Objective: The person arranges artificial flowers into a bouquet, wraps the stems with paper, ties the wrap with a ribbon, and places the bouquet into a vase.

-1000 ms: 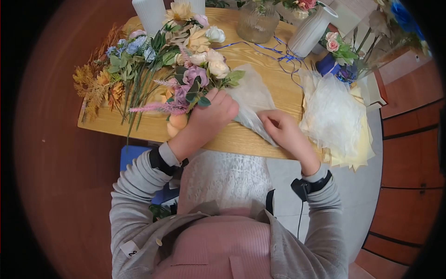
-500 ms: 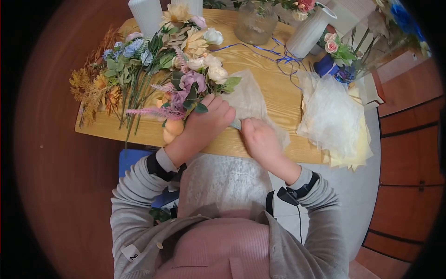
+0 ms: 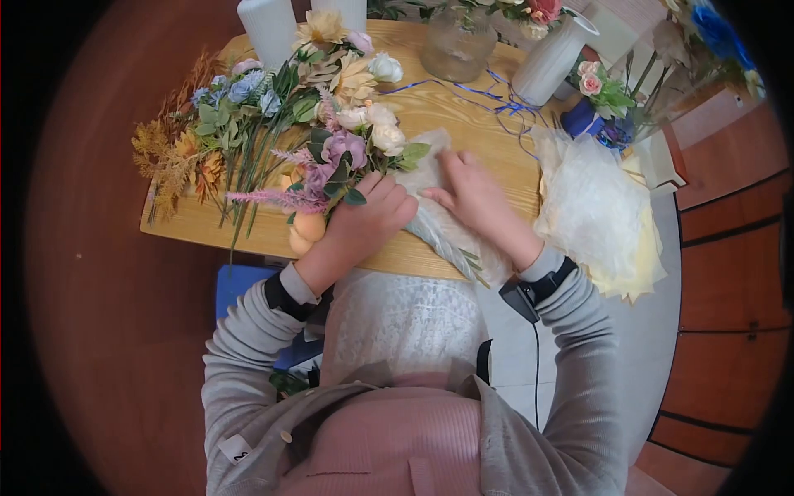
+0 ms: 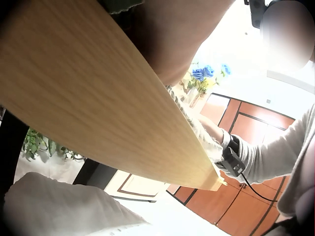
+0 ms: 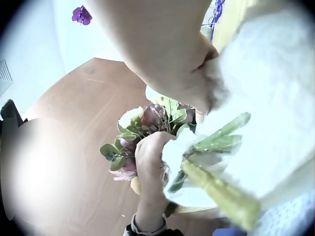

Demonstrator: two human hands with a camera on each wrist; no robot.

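My left hand [image 3: 376,207] grips the bouquet's wrapped stems just under the blooms. The bouquet's purple roses [image 3: 343,149], white roses [image 3: 386,136] and pink flower spike [image 3: 277,197] lean to the left of it. White translucent wrapping paper [image 3: 451,255] is wound around the stems; the bare stem ends [image 5: 224,194] poke out toward the person in the right wrist view. On the loose part of the paper [image 3: 424,169] rests my right hand [image 3: 480,198], thumb apart from its extended fingers. The left wrist view shows mostly the table's edge [image 4: 103,93].
Loose flowers with long stems [image 3: 248,157] lie at the left. White wrapping sheets [image 3: 591,198] are stacked at the right edge. Blue ribbon [image 3: 509,103] trails across the back, near a glass vase [image 3: 459,45] and a tilted white vase [image 3: 554,56].
The right hand first held the paper's near edge, then gripped the stems beside the left hand; now it is off them, farther back on the paper. Stem ends have come into view. The left hand stays.
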